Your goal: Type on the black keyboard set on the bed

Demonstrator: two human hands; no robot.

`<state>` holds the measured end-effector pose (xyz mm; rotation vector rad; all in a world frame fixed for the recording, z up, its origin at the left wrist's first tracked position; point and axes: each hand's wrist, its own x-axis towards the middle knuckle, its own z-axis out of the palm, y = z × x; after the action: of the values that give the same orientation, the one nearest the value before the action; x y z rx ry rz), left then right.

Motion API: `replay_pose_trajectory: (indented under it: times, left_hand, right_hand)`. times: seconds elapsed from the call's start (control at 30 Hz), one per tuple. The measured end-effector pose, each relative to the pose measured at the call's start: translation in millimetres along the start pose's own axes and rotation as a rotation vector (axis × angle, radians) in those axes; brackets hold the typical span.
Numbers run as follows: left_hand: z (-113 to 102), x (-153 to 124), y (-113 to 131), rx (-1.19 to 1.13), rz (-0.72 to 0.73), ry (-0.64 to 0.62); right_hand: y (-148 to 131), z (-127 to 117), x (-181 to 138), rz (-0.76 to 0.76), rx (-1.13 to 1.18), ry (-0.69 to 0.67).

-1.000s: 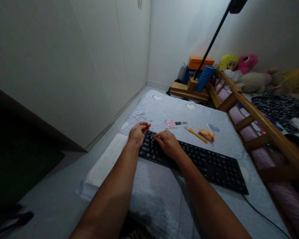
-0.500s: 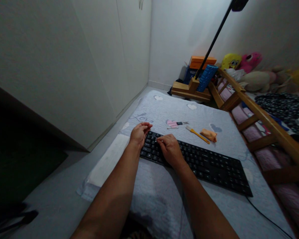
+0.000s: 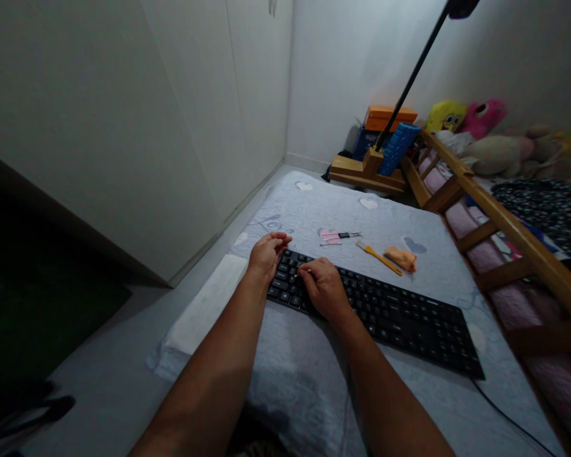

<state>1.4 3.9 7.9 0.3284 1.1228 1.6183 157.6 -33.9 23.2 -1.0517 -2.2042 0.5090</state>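
Note:
A black keyboard (image 3: 394,314) lies across a grey bedspread (image 3: 333,216) in front of me. My left hand (image 3: 265,254) cups the keyboard's left end, fingers curled over the far corner. My right hand (image 3: 324,287) rests on the left keys with the fingers pinched on a thin white stick, too small to name, whose tip touches the keys. Beyond the keyboard lie a small black-handled tool (image 3: 345,235) on a pink heart print, an orange-handled brush (image 3: 378,256) and an orange cloth (image 3: 400,258).
White cupboard doors (image 3: 171,127) stand along the left. A wooden bed rail (image 3: 499,222) runs down the right, with plush toys (image 3: 476,117) behind it. A wooden stand (image 3: 366,171) with a black pole, an orange box and blue blocks sits at the far end. The keyboard's cable (image 3: 514,416) trails right.
My right hand has slid a little toward me along the left keys, and the white stick's tip now shows. The left hand holds its place. The view shifted slightly.

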Motion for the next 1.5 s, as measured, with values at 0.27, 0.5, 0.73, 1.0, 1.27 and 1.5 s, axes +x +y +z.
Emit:
replay_pose_trajectory:
  times: [0.27,0.5,0.73,1.0,1.27,1.5]
  left_hand:
    - [2.2,-3.5,2.2,0.003,-0.004,0.013]
    - [0.4,-1.0,-0.1,0.010,0.002,0.007]
    - [1.4,-2.1,0.9,0.017,0.012,0.004]
    - [2.0,-1.9,0.6,0.022,0.013,0.007]
    - [2.6,-2.5,1.2,0.037,0.015,0.004]
    - [2.3,-1.9,0.5,0.028,0.015,-0.001]
  right_hand:
    - [2.4,0.1,0.6,0.018,-0.018,0.022]
    - [5.2,1.7,1.3,0.030,-0.050,0.034]
    - [4.5,2.0,2.3,0.035,-0.057,0.040]
    - [0.9,2.2,6.6,0.025,-0.047,0.028]
    - [-0.8,3.0,8.5,0.024,-0.044,-0.002]
    - [-2.1,8.8,9.9,0.004,-0.053,-0.025]
